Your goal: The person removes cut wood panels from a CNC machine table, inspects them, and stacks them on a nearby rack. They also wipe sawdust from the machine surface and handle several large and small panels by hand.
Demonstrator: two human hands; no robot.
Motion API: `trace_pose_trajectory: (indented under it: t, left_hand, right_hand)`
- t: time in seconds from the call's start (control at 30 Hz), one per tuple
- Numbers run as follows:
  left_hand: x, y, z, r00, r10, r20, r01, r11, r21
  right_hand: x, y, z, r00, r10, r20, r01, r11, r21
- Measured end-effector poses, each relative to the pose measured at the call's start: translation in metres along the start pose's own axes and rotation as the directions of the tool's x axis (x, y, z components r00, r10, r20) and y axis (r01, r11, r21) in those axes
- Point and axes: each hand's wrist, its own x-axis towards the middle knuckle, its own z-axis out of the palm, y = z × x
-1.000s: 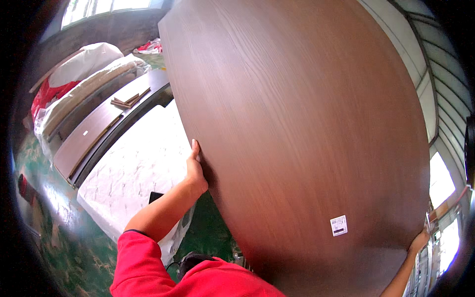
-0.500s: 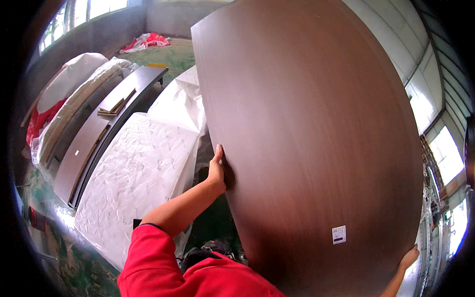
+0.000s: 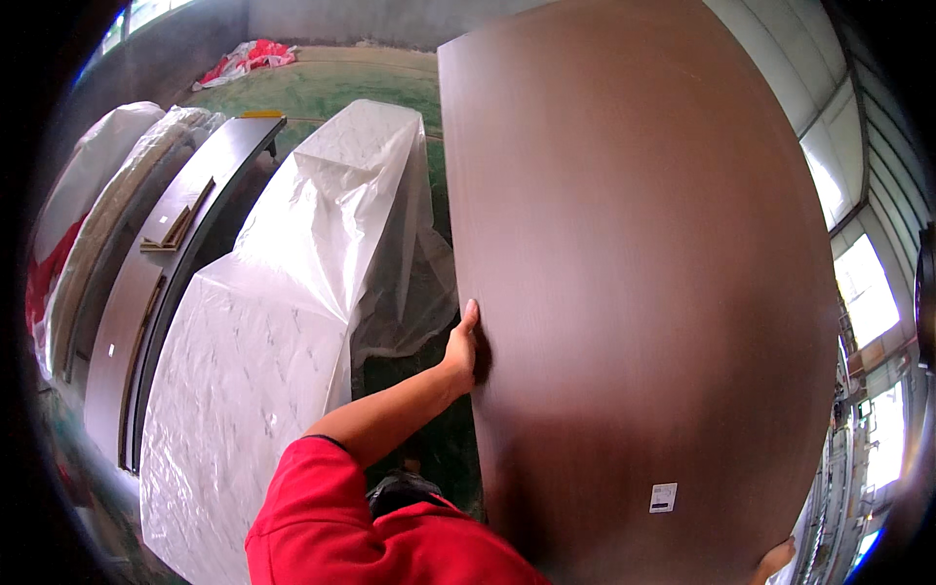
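A big dark brown wood-grain panel point(image 3: 634, 244) stands tilted in front of me and fills much of the right half of the view. My left hand point(image 3: 464, 349) grips its left edge, thumb on the near side and the other fingers hidden behind. At the lower right, my right hand point(image 3: 775, 561) is wrapped round the opposite edge, seen only in part. A small white label point(image 3: 663, 498) is stuck low on the panel's face.
Left of the panel lies a plastic-covered stack point(image 3: 253, 351) with a whitish patterned top. Beyond it are a long brown board point(image 3: 122, 341) bearing loose strips point(image 3: 174, 232) and wrapped padded slabs point(image 3: 102, 229). Red-and-white sheeting point(image 3: 249, 60) lies on the green floor at the back.
The panel, with both hands on it, sits further right in view, and its right-hand grip appears lower. More of the plastic-covered stack now shows on the left.
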Motion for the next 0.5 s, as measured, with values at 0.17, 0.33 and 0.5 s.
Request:
trace_pose_trajectory:
  t: [0.17, 0.33, 0.5]
  left_hand:
    - [0.089, 0.033, -0.011, 0.997, -0.081, -0.020, 0.082, 0.994, 0.069]
    - [0.156, 0.037, -0.013, 0.985, -0.111, -0.133, 0.129, 0.983, 0.132]
    - [0.242, 0.029, -0.041, 0.984, -0.098, -0.147, 0.115, 0.987, 0.113]
  right_hand:
    - [-0.014, -0.074, 0.028, 0.999, 0.050, 0.010, -0.049, 0.997, -0.052]
    - [-0.016, -0.097, 0.083, 0.992, 0.100, 0.072, -0.092, 0.991, -0.101]
    - [-0.013, -0.116, 0.139, 0.985, 0.131, 0.115, -0.116, 0.985, -0.131]
